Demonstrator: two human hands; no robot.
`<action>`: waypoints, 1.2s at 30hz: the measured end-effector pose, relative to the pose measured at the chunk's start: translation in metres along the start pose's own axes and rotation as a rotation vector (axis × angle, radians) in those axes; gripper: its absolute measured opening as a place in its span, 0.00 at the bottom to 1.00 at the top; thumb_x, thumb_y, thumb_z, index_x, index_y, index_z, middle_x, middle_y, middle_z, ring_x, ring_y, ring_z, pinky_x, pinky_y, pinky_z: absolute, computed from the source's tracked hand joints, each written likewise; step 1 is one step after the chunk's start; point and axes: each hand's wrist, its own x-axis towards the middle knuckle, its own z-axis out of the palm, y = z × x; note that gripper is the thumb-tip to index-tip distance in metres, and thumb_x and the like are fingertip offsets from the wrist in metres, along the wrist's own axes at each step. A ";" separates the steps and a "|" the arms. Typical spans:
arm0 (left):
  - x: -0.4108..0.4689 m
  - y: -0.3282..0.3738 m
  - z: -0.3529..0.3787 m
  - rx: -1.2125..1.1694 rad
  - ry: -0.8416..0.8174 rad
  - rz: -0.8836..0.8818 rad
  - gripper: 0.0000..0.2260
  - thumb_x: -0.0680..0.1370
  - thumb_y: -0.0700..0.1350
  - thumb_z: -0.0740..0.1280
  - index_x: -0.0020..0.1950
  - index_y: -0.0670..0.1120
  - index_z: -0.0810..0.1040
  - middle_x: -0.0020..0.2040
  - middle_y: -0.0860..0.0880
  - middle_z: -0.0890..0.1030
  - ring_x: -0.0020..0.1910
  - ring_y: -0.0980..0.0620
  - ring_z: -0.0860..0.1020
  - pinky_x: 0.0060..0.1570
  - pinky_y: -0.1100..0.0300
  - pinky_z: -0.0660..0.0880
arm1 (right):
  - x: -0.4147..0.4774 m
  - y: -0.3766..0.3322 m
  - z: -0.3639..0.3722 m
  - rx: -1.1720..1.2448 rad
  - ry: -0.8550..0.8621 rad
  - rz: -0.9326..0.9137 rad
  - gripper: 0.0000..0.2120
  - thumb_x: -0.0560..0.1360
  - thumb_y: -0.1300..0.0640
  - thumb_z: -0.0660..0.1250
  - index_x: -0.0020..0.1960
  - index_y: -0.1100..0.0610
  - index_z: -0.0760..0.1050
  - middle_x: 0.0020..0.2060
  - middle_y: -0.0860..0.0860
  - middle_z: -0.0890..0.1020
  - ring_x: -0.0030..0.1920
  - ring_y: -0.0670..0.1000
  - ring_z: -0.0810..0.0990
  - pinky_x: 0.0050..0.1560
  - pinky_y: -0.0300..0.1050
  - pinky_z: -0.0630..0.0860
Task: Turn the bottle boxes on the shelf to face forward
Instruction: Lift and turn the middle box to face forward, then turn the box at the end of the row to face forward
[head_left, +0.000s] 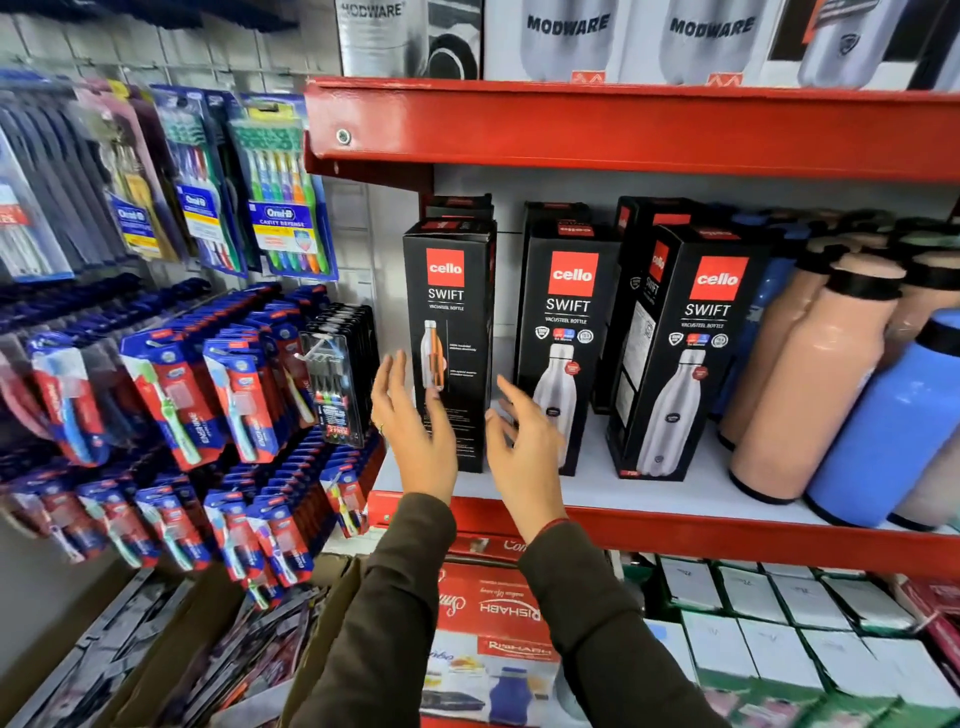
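Three black Cello Swift bottle boxes stand in the front row of the white shelf (649, 493). The left box (452, 312) shows a side panel with a small bottle picture. The middle box (566, 322) shows its front. The right box (685, 343) shows its front but stands angled, its left side also visible. More black boxes stand behind them. My left hand (410, 426) is open just left of the left box's lower part. My right hand (524, 441) is open between the left and middle boxes. Neither hand holds anything.
Peach bottles (810, 374) and a blue bottle (893, 426) crowd the shelf's right end. A red shelf edge (623, 130) with Modware boxes runs overhead. Hanging toothbrush packs (234, 395) fill the wall at left. Boxed goods (753, 623) lie on the shelf below.
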 end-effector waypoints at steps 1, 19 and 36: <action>0.004 -0.006 -0.005 -0.008 -0.070 -0.015 0.21 0.83 0.41 0.59 0.76 0.44 0.64 0.75 0.45 0.66 0.75 0.53 0.63 0.75 0.54 0.59 | 0.001 0.002 0.006 -0.008 -0.022 0.029 0.21 0.81 0.59 0.61 0.73 0.53 0.68 0.67 0.53 0.77 0.67 0.47 0.77 0.68 0.45 0.75; 0.030 -0.023 -0.047 -0.422 -0.322 -0.300 0.14 0.82 0.45 0.63 0.66 0.49 0.78 0.61 0.47 0.83 0.61 0.52 0.81 0.61 0.52 0.78 | 0.005 -0.010 0.030 -0.078 -0.020 0.095 0.32 0.70 0.58 0.75 0.71 0.52 0.68 0.62 0.51 0.81 0.62 0.48 0.80 0.65 0.50 0.78; 0.042 -0.034 -0.058 -0.269 -0.344 -0.198 0.18 0.83 0.43 0.58 0.74 0.50 0.68 0.71 0.54 0.72 0.69 0.57 0.71 0.60 0.75 0.67 | 0.010 -0.031 0.029 -0.039 0.027 0.094 0.31 0.62 0.51 0.80 0.59 0.43 0.69 0.51 0.37 0.77 0.54 0.40 0.77 0.57 0.32 0.73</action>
